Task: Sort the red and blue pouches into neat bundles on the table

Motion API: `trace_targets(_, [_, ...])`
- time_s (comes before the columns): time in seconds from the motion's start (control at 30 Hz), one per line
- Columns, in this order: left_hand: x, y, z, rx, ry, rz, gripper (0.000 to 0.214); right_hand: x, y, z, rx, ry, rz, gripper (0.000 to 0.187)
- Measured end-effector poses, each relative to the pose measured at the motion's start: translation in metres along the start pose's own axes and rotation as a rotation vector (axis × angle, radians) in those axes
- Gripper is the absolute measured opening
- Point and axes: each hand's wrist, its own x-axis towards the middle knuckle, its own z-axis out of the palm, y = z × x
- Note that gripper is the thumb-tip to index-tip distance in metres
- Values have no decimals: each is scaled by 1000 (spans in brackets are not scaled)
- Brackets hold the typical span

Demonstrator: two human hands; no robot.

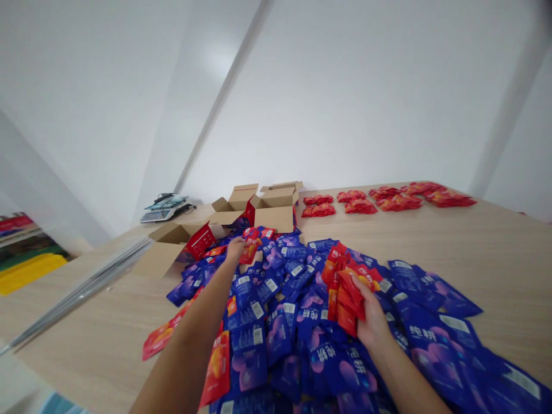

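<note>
My right hand (371,315) is closed around a bunch of red packets (345,287) with orange pictures on them, held over the pile. Stretched farther out, my left hand (236,248) has its fingers closed on a red packet (249,250) near the boxes. Beneath both hands spreads a heap of dark blue packets (254,356) with purple-pink pictures and white barcode labels. More red packets lie among them, such as one red packet (218,368) at the near left, partly hidden by my left forearm.
Open cardboard boxes (276,217) stand behind the heap. Small stacks of red packets (399,202) line the table's (487,253) back right. At the back left sits a scale (166,210) with things on it. Long grey strips (86,287) lie along the left side, near a yellow bin (32,273).
</note>
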Motion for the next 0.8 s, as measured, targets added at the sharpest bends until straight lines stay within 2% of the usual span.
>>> trace_targets(0.1, [-1,28,-18,-123,75,58,10,-1,1,2,-16,8,-6,28])
trace_targets(0.2, [-24,63,-17,-234,52,117,14,-1,3,4,-43,11,-24,33])
trace_targets(0.23, [-39,74,-12,-286,1,123,16,-2,5,5,-61,2,-45,35])
trace_targets(0.3, [-76,94,7,-524,-231,87,22,-4,8,7,-100,-18,-123,38])
trace_targets(0.37, [-117,111,31,-650,-426,67,27,-5,11,9,-144,-41,-203,40])
trace_targets(0.43, [-155,122,56,-677,-520,87,24,-4,13,9,-182,-68,-251,39])
trace_targets(0.53, [-190,128,88,-574,-536,147,16,0,16,5,-229,-55,-319,34])
trace_targets(0.67, [-202,118,112,-295,-331,303,9,6,17,-2,-240,-35,-346,31])
trace_targets(0.73, [-202,111,117,-264,-298,286,10,8,17,-3,-224,-47,-327,31])
trace_targets(0.8, [-204,106,119,-361,-357,184,13,10,18,-3,-212,-64,-319,30])
